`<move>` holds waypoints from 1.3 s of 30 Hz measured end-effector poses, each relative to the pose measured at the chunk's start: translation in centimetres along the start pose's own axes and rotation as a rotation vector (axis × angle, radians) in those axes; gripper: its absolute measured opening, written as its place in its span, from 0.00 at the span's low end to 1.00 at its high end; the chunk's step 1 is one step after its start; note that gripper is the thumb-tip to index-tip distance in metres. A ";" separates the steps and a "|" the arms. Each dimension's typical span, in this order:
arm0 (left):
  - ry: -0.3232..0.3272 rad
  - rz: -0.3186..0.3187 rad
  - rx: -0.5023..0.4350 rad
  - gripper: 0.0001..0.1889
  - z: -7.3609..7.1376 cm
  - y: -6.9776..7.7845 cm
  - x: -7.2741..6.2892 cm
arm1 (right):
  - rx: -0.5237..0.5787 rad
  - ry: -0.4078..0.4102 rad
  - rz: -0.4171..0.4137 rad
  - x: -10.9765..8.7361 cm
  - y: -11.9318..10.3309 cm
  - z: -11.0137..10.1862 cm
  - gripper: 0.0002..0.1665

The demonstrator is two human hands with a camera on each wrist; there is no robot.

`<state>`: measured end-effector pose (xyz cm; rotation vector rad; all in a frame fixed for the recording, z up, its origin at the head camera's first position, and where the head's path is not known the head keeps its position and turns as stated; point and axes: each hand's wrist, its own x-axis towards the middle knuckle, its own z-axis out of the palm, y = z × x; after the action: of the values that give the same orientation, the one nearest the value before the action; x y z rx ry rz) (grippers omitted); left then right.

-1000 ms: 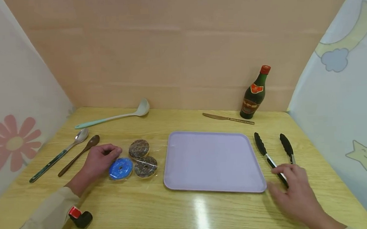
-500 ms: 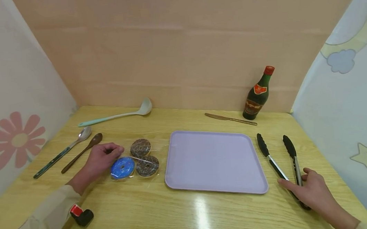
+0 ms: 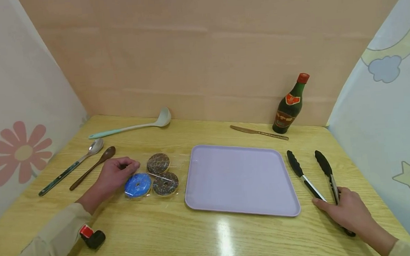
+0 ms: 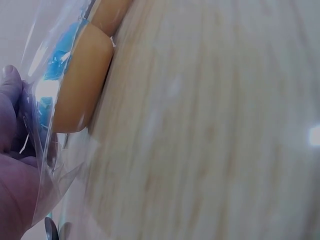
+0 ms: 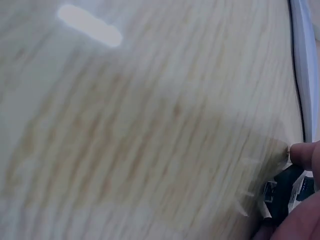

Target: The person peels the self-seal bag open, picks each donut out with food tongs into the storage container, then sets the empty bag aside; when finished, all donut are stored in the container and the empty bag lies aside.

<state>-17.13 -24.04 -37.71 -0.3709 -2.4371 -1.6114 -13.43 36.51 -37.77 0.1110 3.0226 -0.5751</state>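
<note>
My left hand pinches the edge of a clear plastic bag between thumb and curled fingers. Inside it lie a blue-iced doughnut and two dark chocolate ones, the upper chocolate doughnut and the lower chocolate doughnut. On the right, my right hand grips a pair of black-and-silver tongs around the handles, thumb on the near arm. The tongs' arms stand spread, tips pointing away from me. A lilac tray sits between the hands.
Left of the bag lie a brown wooden spoon and a metal spoon with a green handle. A ladle rests at the back left. Behind the tray are a bronze knife and a dark green bottle.
My right hand has slid down the tongs toward their near end and its grip has closed around the handles. The left hand stays at the bag. The whole head view has shifted slightly.
</note>
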 end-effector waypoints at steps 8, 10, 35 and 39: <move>-0.001 0.007 0.003 0.10 -0.1 0.2 0.0 | 0.049 0.046 -0.054 -0.5 -0.6 -0.2 0.47; 0.002 0.012 0.005 0.10 -0.1 0.1 0.1 | 0.064 0.058 -0.081 -0.7 -1.2 -0.2 0.46; 0.001 0.046 0.015 0.08 0.1 -0.4 0.2 | 0.064 -0.016 -0.731 0.1 -14.5 1.5 0.32; -0.002 0.060 0.019 0.08 0.0 -2.0 0.6 | 0.007 -0.024 -0.815 0.7 -15.8 1.4 0.31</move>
<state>-18.31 -24.78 -39.31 -0.4380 -2.4168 -1.5633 -15.35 21.38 -33.40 -1.1489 2.9351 -0.6021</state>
